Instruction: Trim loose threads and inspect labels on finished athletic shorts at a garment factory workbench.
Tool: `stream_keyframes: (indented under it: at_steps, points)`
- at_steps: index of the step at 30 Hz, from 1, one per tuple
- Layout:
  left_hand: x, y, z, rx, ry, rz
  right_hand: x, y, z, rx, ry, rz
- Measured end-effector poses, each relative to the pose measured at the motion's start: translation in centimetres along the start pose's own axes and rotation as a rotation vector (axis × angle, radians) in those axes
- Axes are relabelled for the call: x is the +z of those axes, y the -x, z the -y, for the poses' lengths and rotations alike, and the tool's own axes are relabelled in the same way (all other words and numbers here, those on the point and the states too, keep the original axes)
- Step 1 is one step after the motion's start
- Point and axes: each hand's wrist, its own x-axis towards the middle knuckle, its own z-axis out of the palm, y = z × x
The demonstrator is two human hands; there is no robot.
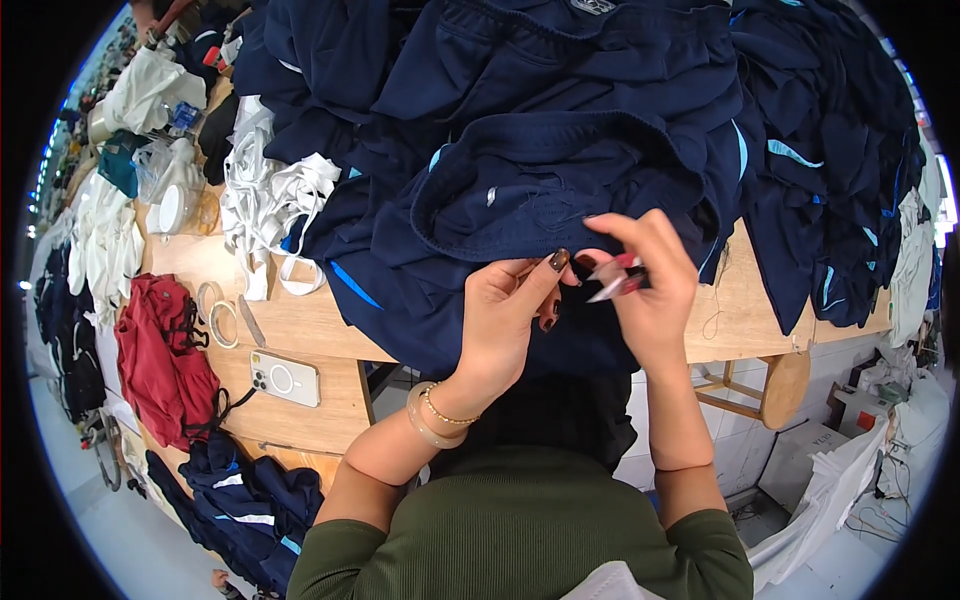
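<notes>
Navy trousers (400,285) with light blue side stripes lie in front of me, their gathered elastic waistband (432,190) forming a loop. My left hand (500,320) is closed, thumb and forefinger pinching the near edge of that waistband. Just to its right, my right hand (660,290) is wrapped around small thread snips (606,291) with red on the handle. The blades point left, toward my left fingertips; motion blurs them slightly. Inside the waistband shows a small white label (491,196). Any thread between the fingers is too small to make out.
More navy garments (830,150) are heaped behind and to the right. On the left lie white tapes (265,190), a red cloth bag (165,350), tape rolls (223,322) and a phone (285,379). A wooden stool (785,390) stands below the table's right side.
</notes>
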Motion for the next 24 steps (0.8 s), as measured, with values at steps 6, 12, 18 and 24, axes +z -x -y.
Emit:
stream_keyframes:
  at_steps: [6,12,18,24]
  points:
    - [-0.5,-0.2,0.2,-0.007,0.003,-0.055,-0.7,-0.2,0.0,0.09,-0.204,0.112]
    - [0.1,-0.2,-0.3,-0.024,-0.038,-0.048,-3.7,-0.6,-0.1,0.304,-0.247,0.09]
    - [0.2,-0.3,-0.3,-0.032,-0.05,-0.057,-3.8,-0.1,-1.8,0.133,-0.005,0.09]
    - [0.0,-0.3,-0.2,-0.015,-0.093,-0.032,-3.1,-0.7,-1.5,0.06,0.024,0.108]
